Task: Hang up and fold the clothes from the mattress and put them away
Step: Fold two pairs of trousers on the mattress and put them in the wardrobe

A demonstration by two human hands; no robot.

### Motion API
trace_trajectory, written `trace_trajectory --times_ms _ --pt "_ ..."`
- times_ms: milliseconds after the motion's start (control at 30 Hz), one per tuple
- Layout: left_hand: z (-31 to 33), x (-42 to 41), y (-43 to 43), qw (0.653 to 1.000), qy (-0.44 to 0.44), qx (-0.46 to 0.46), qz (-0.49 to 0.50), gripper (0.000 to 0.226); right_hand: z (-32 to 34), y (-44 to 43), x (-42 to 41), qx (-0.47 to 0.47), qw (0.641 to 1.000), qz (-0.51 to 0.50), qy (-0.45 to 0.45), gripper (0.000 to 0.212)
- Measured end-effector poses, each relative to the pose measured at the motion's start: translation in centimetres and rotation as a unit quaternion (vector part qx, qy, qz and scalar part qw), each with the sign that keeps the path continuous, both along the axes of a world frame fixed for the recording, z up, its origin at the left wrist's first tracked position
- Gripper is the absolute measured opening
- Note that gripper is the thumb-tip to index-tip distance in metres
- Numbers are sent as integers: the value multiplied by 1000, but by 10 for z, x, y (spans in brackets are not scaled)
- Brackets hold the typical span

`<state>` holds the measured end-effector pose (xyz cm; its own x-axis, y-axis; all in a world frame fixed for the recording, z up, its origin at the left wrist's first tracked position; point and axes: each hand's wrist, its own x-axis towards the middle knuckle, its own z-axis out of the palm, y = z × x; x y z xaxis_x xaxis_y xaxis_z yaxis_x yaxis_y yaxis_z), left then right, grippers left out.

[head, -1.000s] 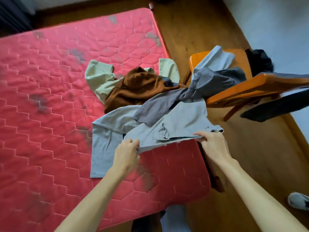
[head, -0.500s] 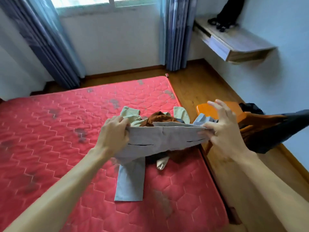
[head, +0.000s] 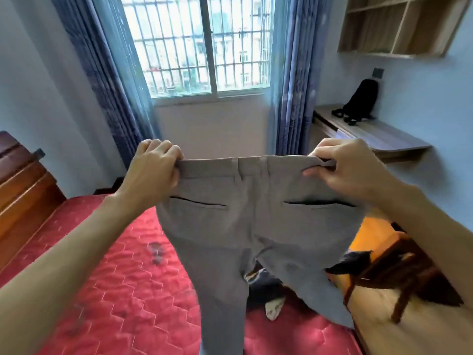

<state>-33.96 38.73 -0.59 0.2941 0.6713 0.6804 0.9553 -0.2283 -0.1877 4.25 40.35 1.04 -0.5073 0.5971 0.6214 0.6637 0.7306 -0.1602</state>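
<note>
Wall shelf [head: 399,24] far right: open compartments, contents not discernible. Worktop [head: 378,139] below it carried black bag [head: 358,101]. Grey trousers [head: 256,221] hung in air above red mattress [head: 115,290], waistband stretched level, back pockets toward camera, legs dangling. Left hand [head: 151,172] gripped left end of waistband, fingers curled over top. Right hand [head: 350,167] gripped right end likewise. Both arms reached forward. Dark clothes [head: 263,285] lay on mattress behind trouser legs. Orange chair [head: 384,254] stood right of mattress, dark garment [head: 350,262] draped on it.

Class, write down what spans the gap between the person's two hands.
In the head view, the waistband of the grey fabric trousers spans it, gripped at one end by the left hand and at the other by the right hand.
</note>
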Motion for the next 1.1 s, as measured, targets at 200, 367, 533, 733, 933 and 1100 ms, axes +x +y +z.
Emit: trace_trajectory --times_ms 200,367,533,733,933,1100 --pt "86 -35 -15 998 -41 34 -23 28 81 -5 -32 -2 991 131 13 23" --pt "147 -48 -24 985 -130 32 -105 10 133 -5 -43 -66 969 228 70 38" --pt "189 -18 -34 956 -198 1 -215 22 156 -8 -76 -84 955 266 99 32" --pt "210 30 -28 930 -104 -61 -347 21 175 -13 -128 7 956 291 28 14" --pt "213 17 -30 944 -99 -62 -309 27 181 -5 -148 -51 949 309 39 19" --pt "219 -8 -49 922 -209 -223 -239 24 176 2 -159 54 959 277 -30 4"
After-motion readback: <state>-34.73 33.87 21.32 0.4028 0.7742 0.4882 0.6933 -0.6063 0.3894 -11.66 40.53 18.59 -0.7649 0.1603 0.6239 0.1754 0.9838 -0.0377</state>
